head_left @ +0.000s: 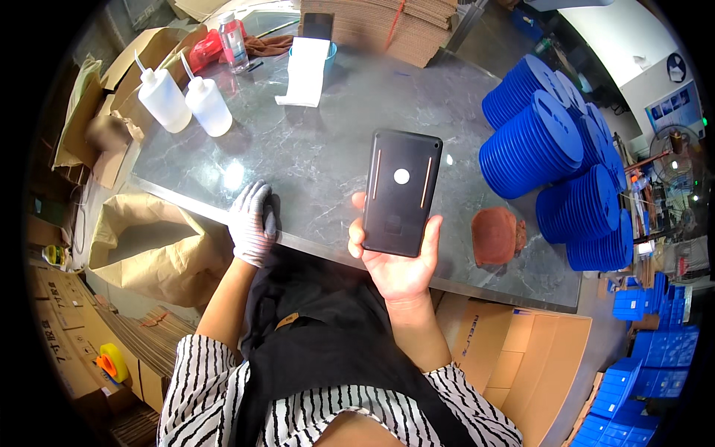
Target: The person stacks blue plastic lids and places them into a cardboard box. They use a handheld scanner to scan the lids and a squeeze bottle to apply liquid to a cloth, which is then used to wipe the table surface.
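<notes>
My right hand is bare and grips a flat black phone-like device by its lower end, thumb on one side and fingers on the other. Two thin copper-coloured stripes and a white round spot mark the device's face toward me. It is held up over the dark grey marbled table. At the table's front edge, my left hand rests in a white and grey glove, its fingers stretched out on the surface and holding nothing.
Stacks of blue reels stand on the right, near a reddish-brown dish. Two white squeeze bottles and a clear bottle are at far left. A paper sheet leans on a cup. Cartons and a paper sack flank me.
</notes>
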`<action>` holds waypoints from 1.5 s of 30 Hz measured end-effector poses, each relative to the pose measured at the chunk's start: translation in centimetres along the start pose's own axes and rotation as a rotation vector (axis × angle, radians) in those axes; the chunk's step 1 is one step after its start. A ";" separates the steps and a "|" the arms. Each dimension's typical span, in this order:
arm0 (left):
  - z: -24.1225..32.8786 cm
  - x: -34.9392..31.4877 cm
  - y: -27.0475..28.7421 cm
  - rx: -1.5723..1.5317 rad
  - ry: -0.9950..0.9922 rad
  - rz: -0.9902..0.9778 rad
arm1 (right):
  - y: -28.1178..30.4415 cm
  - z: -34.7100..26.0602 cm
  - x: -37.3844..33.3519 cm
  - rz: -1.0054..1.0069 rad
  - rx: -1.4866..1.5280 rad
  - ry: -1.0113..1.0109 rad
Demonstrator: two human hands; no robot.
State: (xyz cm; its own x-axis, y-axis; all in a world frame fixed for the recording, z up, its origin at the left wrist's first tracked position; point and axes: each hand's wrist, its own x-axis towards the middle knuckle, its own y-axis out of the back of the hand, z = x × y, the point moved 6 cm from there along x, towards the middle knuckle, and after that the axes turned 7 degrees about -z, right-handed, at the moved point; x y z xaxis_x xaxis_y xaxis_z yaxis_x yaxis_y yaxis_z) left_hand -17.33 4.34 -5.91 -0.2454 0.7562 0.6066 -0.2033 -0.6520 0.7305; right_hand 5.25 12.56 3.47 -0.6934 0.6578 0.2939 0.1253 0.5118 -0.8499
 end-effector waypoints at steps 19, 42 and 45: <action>-0.1 0.1 0.2 -0.010 0.027 -0.061 | 0.8 0.3 -0.3 -0.094 0.054 0.021; 0.1 0.1 0.2 -0.005 0.009 -0.017 | 1.7 0.8 -0.8 0.050 0.114 -0.009; 0.0 0.1 0.1 -0.014 0.003 -0.024 | 1.6 0.9 -0.7 0.017 0.085 -0.008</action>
State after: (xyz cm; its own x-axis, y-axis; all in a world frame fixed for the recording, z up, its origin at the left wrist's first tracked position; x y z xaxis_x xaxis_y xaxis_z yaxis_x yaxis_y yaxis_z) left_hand -17.38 4.34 -5.72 -0.2433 0.7715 0.5878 -0.2228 -0.6343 0.7403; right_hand 5.28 12.40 1.48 -0.6975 0.6613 0.2762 0.0768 0.4521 -0.8886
